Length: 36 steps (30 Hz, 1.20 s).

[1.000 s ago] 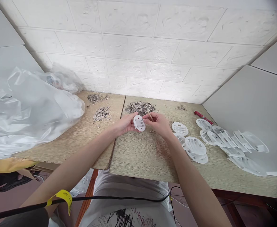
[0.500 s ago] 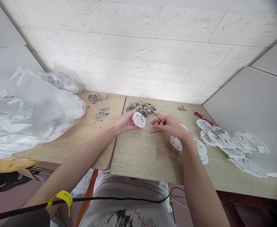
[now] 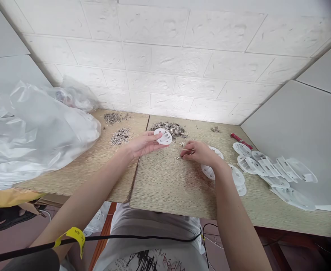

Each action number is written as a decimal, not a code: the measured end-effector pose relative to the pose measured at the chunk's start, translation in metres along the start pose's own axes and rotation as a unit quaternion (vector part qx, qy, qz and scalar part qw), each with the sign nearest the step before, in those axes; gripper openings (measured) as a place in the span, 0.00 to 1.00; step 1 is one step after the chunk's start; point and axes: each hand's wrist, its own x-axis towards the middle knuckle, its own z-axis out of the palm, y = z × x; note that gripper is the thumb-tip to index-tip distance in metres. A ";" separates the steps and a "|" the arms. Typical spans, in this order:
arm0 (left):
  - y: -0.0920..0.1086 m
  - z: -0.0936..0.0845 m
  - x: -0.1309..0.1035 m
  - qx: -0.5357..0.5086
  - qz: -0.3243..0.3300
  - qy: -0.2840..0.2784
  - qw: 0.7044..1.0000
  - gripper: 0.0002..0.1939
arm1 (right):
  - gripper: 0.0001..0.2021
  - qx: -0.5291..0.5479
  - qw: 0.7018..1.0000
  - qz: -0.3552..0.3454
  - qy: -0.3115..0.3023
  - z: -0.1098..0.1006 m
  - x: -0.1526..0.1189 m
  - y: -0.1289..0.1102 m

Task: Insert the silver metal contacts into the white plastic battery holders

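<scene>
My left hand [image 3: 147,143] holds a round white plastic plate [image 3: 167,140] by its left side, thumb on its face and fingers beneath. Slots and small metal pieces show on the plate. My right hand [image 3: 197,153] is lowered to the table, fingers closed around a thin metal tool [image 3: 179,158] whose tip sticks out to the left; its exact kind is too small to tell. Just beyond those fingers lie a few small metal pieces [image 3: 182,143]. Behind the plate is a heap of small metal clips [image 3: 175,130].
Smaller piles of metal parts [image 3: 121,136] lie on the left tabletop. White plates [image 3: 238,175] rest beside my right forearm, and several more [image 3: 278,169] lean at the right near a red tube-like item [image 3: 241,140]. A big plastic bag [image 3: 49,131] covers the far left.
The white plate has moved slightly left and tilted flatter, with my thumb now across its face. My right hand has come down onto the metal tool that lay on the table.
</scene>
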 end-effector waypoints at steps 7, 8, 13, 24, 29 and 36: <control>-0.002 -0.005 0.001 -0.018 0.002 -0.067 0.998 0.05 | 0.08 -0.053 0.998 -0.021 0.005 0.002 0.002 -0.009; -0.002 -0.005 0.001 -0.021 0.002 -0.073 0.997 0.05 | 0.09 -0.061 0.998 -0.023 0.000 0.003 0.002 -0.010; -0.005 -0.006 0.003 -0.025 0.022 -0.090 0.995 0.08 | 0.08 -0.072 0.996 -0.044 -0.014 0.006 0.005 -0.012; -0.003 -0.005 0.004 -0.006 0.034 -0.059 0.998 0.13 | 0.06 -0.091 0.995 -0.034 -0.009 0.011 0.005 -0.015; -0.006 -0.006 0.005 0.054 0.062 -0.049 0.995 0.14 | 0.05 0.001 0.998 -0.059 0.029 0.011 0.003 -0.018; -0.011 -0.006 0.006 0.099 0.079 -0.081 0.989 0.15 | 0.11 0.223 0.969 -0.079 0.068 0.013 0.004 -0.024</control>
